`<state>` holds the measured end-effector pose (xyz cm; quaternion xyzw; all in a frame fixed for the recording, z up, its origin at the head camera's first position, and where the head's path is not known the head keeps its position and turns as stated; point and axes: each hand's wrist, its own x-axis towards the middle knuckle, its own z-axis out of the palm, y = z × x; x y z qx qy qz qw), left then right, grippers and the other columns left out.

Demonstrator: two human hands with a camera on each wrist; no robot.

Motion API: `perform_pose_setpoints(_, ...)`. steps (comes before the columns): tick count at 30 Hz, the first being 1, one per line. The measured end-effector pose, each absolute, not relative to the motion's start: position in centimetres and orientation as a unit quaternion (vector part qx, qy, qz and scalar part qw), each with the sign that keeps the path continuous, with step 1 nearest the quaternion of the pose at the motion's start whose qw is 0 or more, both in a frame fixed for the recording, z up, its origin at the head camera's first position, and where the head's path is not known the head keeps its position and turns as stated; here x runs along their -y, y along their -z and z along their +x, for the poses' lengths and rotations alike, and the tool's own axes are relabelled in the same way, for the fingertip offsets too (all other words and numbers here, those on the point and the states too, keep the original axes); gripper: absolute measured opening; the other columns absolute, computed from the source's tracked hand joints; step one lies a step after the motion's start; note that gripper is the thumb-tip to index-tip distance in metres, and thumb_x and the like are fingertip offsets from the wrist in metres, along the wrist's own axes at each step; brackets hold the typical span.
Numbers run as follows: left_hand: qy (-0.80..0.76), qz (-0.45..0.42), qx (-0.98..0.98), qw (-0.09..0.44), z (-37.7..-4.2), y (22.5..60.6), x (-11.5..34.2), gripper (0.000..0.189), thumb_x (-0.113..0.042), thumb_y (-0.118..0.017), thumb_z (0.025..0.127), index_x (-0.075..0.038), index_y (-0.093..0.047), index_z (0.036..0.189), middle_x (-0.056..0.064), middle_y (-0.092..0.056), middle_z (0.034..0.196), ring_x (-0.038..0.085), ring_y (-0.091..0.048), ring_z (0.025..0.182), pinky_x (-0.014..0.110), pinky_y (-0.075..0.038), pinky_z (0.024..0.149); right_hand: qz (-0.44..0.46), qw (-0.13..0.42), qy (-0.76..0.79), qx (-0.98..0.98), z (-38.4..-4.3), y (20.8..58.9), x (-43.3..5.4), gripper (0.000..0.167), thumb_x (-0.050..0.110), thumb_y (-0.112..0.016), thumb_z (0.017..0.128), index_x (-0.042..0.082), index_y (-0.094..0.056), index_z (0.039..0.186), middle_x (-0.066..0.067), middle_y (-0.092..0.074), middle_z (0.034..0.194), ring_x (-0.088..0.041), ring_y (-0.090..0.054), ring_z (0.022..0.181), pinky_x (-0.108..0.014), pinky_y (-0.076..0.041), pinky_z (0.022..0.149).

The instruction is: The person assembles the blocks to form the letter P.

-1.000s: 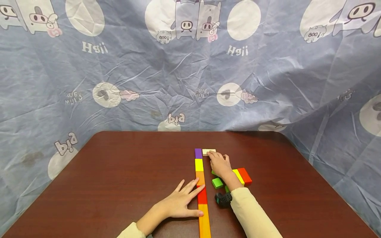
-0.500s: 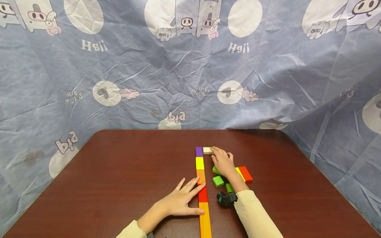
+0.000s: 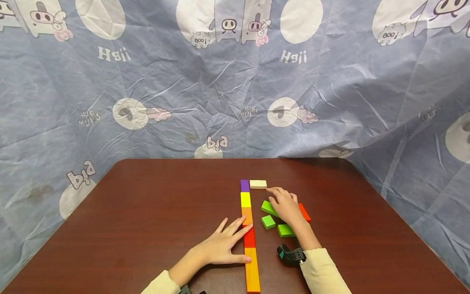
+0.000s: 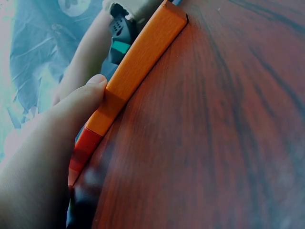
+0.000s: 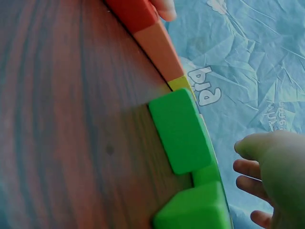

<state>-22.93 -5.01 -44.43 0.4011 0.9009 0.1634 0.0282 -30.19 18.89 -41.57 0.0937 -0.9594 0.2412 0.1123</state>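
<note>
A straight row of blocks runs away from me: a long orange block [image 3: 252, 271], a red block [image 3: 249, 237], a light orange block [image 3: 247, 215], a yellow block [image 3: 245, 199] and a purple block [image 3: 244, 185]. My left hand [image 3: 220, 247] lies spread, its fingertips and thumb touching the row; in the left wrist view the thumb [image 4: 95, 86] presses the long orange block's side. At the far end a white block [image 3: 258, 184] lies crosswise beside the purple one. Just nearer than it, my right hand [image 3: 288, 206] is empty, fingers loosely bent over the loose blocks.
Under and around the right hand lie a green block [image 3: 269, 208], a small green block [image 3: 268, 222], another green block [image 3: 286, 230] and a red block [image 3: 304, 212]. A dark wristband [image 3: 291, 255] sits on the right wrist. A patterned cloth [image 3: 235, 81] hangs behind the table [image 3: 165, 196].
My right hand has come off the white block and drawn back toward the loose blocks, uncovering the white block whole. The left hand has stayed on the row.
</note>
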Motion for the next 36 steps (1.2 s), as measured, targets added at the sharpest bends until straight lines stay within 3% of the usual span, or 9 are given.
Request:
perform_pose_setpoints(10, -0.163, 0.405, -0.899, 0.030, -23.0, 44.6, 5.0, 0.081, -0.071, -0.036, 0.082, -0.028, -0.013, 0.147, 0.003, -0.004, 0.155, 0.017, -0.014, 0.142, 0.054, -0.008, 0.112, 0.093, 0.059, -0.215, 0.970, -31.5, 42.4, -18.0, 0.048, 0.029, -0.047, 0.094, 0.011, -0.040, 0.138, -0.012, -0.030, 0.147, -0.035, -0.036, 0.129, -0.059, -0.026, 0.099)
perform_pose_setpoints(20, -0.165, 0.400, -0.901, 0.034, -23.0, 44.5, 5.0, 0.080, -0.069, -0.039, 0.082, -0.029, -0.013, 0.147, 0.003, -0.005, 0.155, 0.016, -0.017, 0.141, 0.054, -0.007, 0.112, 0.123, 0.014, -0.182, 0.976, -33.2, 42.7, -17.3, 0.052, 0.032, -0.044, 0.095, 0.006, -0.035, 0.140, -0.014, -0.027, 0.148, -0.035, -0.033, 0.132, -0.057, -0.022, 0.106)
perform_pose_setpoints(30, -0.174, 0.398, -0.900, 0.039, -23.0, 44.6, 5.1, 0.081, -0.071, -0.036, 0.082, -0.029, -0.012, 0.147, 0.001, -0.004, 0.155, 0.016, -0.021, 0.140, 0.055, -0.005, 0.112, 0.135, 0.020, -0.193, 0.972, -32.9, 42.4, -17.4, 0.051, 0.031, -0.044, 0.096, 0.007, -0.036, 0.139, -0.013, -0.025, 0.149, -0.030, -0.028, 0.136, -0.056, -0.014, 0.110)
perform_pose_setpoints(36, -0.165, 0.400, -0.901, 0.035, -23.0, 44.6, 5.0, 0.080, -0.071, -0.037, 0.082, -0.029, -0.012, 0.147, 0.003, -0.006, 0.155, 0.016, -0.025, 0.138, 0.055, -0.006, 0.111, 0.131, 0.052, -0.203, 0.969, -31.7, 41.5, -18.4, 0.049, 0.030, -0.046, 0.094, 0.009, -0.040, 0.138, -0.011, -0.029, 0.148, -0.032, -0.031, 0.134, -0.058, -0.013, 0.108)
